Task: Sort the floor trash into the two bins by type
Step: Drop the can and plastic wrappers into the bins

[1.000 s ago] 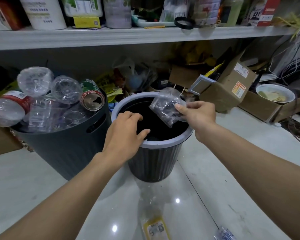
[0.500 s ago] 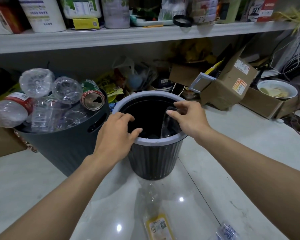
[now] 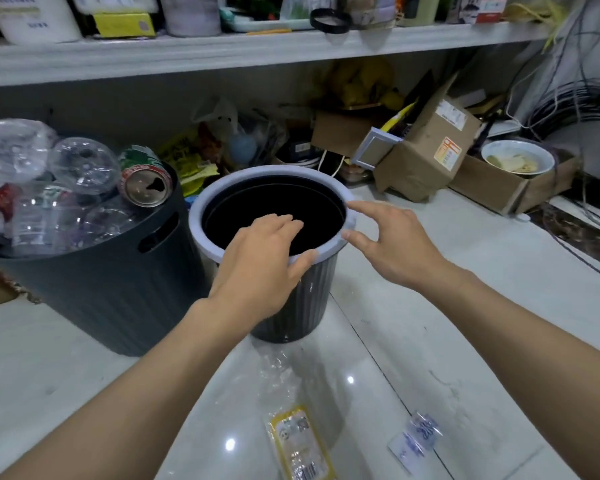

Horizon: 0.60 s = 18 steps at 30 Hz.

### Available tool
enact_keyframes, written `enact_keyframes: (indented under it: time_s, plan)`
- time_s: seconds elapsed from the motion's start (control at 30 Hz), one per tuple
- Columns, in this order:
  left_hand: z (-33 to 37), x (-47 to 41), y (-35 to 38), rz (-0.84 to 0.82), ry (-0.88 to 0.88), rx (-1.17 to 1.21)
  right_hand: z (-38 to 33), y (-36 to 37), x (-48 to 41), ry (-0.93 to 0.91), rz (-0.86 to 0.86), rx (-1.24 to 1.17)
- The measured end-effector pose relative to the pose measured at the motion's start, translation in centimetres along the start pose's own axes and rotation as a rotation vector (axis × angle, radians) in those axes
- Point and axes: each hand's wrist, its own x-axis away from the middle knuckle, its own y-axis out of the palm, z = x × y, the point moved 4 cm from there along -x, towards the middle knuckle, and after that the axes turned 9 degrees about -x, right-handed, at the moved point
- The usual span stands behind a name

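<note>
Wrapper (image 3: 288, 410) bears a yellow-edged label (image 3: 300, 445) with barcode, text illegible.

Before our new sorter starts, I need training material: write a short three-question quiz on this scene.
1. True or false: the right hand holds a bag.
2. Fill in: the clear plastic wrapper lying nearest the small ribbed dark bin with the pale rim carries a ___ label.
3. Which holds the opened green drinks can? A the large dark slotted plastic bin; B the ribbed bin; C neither.
Key: 1 false; 2 yellow; 3 A.
</note>
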Motion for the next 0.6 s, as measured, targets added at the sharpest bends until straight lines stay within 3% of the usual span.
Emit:
enact_keyframes:
  time_s: [0.33, 0.47, 0.6]
  plan:
    - [6.5, 1.2, 2.5, -0.002, 0.119, -0.155, 3.0, -1.4, 5.7, 0.075, -0.098, 0.274]
    - [8.5, 3.0, 4.3, 0.030, 0.159, -0.135, 5.1, -0.8, 8.4, 0.121, -0.079, 0.304]
    - [9.7, 5.3, 7.3, -0.039, 0.155, -0.132, 7.6, 0.9, 11.1, 0.189, -0.122, 0.296]
